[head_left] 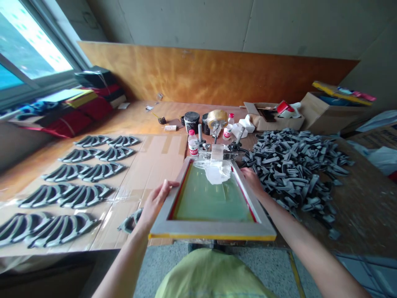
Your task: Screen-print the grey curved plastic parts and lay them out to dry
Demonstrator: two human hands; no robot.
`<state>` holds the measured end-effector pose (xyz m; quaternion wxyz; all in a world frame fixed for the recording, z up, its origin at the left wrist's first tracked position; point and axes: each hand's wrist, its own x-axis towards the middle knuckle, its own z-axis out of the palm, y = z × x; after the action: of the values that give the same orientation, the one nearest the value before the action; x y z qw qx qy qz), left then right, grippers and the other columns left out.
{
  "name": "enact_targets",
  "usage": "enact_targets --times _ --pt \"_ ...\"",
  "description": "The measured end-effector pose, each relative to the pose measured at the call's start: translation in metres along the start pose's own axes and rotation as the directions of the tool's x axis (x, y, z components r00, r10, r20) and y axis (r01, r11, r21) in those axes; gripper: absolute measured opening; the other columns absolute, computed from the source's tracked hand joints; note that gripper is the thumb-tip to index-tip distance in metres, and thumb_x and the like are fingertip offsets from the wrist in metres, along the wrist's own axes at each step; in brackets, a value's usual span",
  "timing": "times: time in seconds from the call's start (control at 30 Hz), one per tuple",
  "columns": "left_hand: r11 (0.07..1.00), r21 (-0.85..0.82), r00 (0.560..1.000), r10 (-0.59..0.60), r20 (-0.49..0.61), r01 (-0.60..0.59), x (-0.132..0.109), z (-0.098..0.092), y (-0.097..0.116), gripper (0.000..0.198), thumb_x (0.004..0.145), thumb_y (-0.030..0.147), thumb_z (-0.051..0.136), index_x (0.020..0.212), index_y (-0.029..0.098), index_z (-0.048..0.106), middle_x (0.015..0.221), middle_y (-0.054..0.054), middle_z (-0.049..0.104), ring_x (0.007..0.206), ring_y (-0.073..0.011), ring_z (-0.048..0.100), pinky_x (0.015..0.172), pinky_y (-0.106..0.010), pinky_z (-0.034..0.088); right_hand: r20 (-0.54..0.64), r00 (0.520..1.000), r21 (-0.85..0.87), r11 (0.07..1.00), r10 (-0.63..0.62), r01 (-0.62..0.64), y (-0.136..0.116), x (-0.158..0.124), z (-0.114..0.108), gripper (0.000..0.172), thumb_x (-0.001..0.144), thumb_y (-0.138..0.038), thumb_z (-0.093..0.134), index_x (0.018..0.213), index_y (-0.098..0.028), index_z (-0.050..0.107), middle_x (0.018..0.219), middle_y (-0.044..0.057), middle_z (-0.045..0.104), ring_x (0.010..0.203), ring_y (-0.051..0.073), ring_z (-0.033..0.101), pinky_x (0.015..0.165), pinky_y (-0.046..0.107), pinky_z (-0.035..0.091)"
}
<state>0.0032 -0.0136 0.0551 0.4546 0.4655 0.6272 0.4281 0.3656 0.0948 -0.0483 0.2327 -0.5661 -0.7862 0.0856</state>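
A screen printing frame (214, 229) with grey rails and a green mesh lies in front of me, clamped at its far end to a metal hinge fixture (217, 153). White ink (218, 171) is pooled on the far part of the mesh, below a pale squeegee-like blade (217, 152). My left hand (158, 196) is closed on the left rail. At the right rail, my right hand (252, 180) grips the frame's edge, its fingers partly hidden. A grey fan-shaped plastic part (132, 221) lies beside my left forearm, partly covered by it.
Several grey fan-shaped parts (85, 196) lie in two columns on cardboard (149, 159) at left. A heap of loose grey parts (294, 165) sits at right. Behind the frame stand red-capped bottles (192, 145), a black tub (192, 121), a tape roll (217, 118) and cardboard boxes (322, 114).
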Motion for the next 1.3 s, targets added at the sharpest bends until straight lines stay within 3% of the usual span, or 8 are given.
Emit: enact_targets --times 0.17,0.23,0.33,0.47,0.8,1.0,1.17,1.3 --pt "0.982 -0.006 0.979 -0.189 0.076 0.19 -0.008 0.015 -0.085 0.083 0.072 0.065 0.063 0.139 0.018 0.051 0.075 -0.002 0.07 0.068 -0.0199 0.065 0.059 -0.027 0.049 -0.168 0.985 0.028 0.998 -0.047 0.053 -0.026 0.052 -0.019 0.05 0.084 -0.025 0.063 0.132 -0.02 0.055 0.133 0.012 0.054 0.121 0.026 0.051 0.103 0.043 0.043" --pt "0.98 0.018 0.979 -0.199 0.043 0.199 -0.003 0.022 -0.108 0.083 0.073 0.064 0.063 0.142 0.018 0.048 0.072 -0.001 0.068 0.065 -0.0191 0.064 0.058 -0.026 0.048 -0.063 0.989 -0.043 0.99 -0.135 0.132 -0.054 0.07 -0.013 0.058 0.078 -0.021 0.07 0.134 -0.018 0.052 0.135 0.013 0.052 0.124 0.027 0.048 0.103 0.042 0.043" --pt "0.979 0.039 0.979 -0.203 0.035 0.201 0.001 0.027 -0.125 0.077 0.076 0.061 0.061 0.139 0.019 0.051 0.074 -0.001 0.068 0.066 -0.0187 0.063 0.058 -0.026 0.047 0.191 0.978 -0.164 0.979 -0.088 0.12 -0.085 0.083 0.001 0.036 0.079 -0.015 0.067 0.114 -0.017 0.062 0.108 0.012 0.065 0.105 0.026 0.06 0.089 0.037 0.048" --pt "0.977 0.022 0.975 -0.213 0.057 0.212 0.0 0.028 -0.127 0.072 0.079 0.061 0.058 0.135 0.017 0.053 0.081 -0.003 0.071 0.073 -0.0201 0.065 0.062 -0.026 0.048 0.346 0.937 -0.228 0.965 -0.042 0.128 -0.091 0.07 0.01 0.013 0.083 -0.014 0.06 0.094 -0.017 0.066 0.087 0.009 0.068 0.086 0.024 0.063 0.076 0.033 0.047" --pt "0.979 0.023 0.976 -0.203 0.076 0.202 0.0 0.028 -0.133 0.068 0.081 0.062 0.055 0.133 0.018 0.053 0.083 -0.004 0.072 0.074 -0.0208 0.066 0.064 -0.027 0.05 0.457 0.757 -0.005 0.85 -0.467 0.527 -0.072 0.019 -0.017 0.023 0.073 0.002 0.054 0.078 -0.019 0.063 0.08 0.004 0.066 0.081 0.018 0.058 0.069 0.026 0.04" --pt "0.981 0.024 0.98 -0.194 0.052 0.193 0.0 0.028 -0.132 0.069 0.079 0.063 0.057 0.131 0.017 0.055 0.081 -0.005 0.072 0.073 -0.0209 0.065 0.062 -0.027 0.049 0.245 0.886 -0.093 0.9 -0.393 0.425 -0.078 0.02 0.004 0.018 0.081 -0.004 0.054 0.08 -0.018 0.065 0.083 0.005 0.065 0.083 0.019 0.056 0.071 0.028 0.041" --pt "0.978 0.019 0.978 -0.207 0.025 0.206 -0.001 0.027 -0.129 0.069 0.076 0.063 0.059 0.127 0.018 0.058 0.078 -0.004 0.071 0.069 -0.0197 0.065 0.058 -0.026 0.048 0.176 0.835 -0.067 0.84 -0.521 0.538 -0.073 -0.017 0.015 0.025 0.085 -0.002 0.048 0.091 -0.016 0.067 0.087 0.008 0.066 0.087 0.02 0.055 0.077 0.03 0.045" --pt "0.976 0.023 0.976 -0.216 0.025 0.216 0.0 0.025 -0.129 0.071 0.075 0.065 0.06 0.127 0.018 0.058 0.076 -0.003 0.071 0.069 -0.0203 0.065 0.058 -0.026 0.048 0.212 0.875 0.014 0.896 -0.436 0.443 -0.073 0.01 -0.002 0.021 0.085 -0.013 0.06 0.102 -0.021 0.068 0.092 0.004 0.069 0.086 0.019 0.06 0.078 0.029 0.047"
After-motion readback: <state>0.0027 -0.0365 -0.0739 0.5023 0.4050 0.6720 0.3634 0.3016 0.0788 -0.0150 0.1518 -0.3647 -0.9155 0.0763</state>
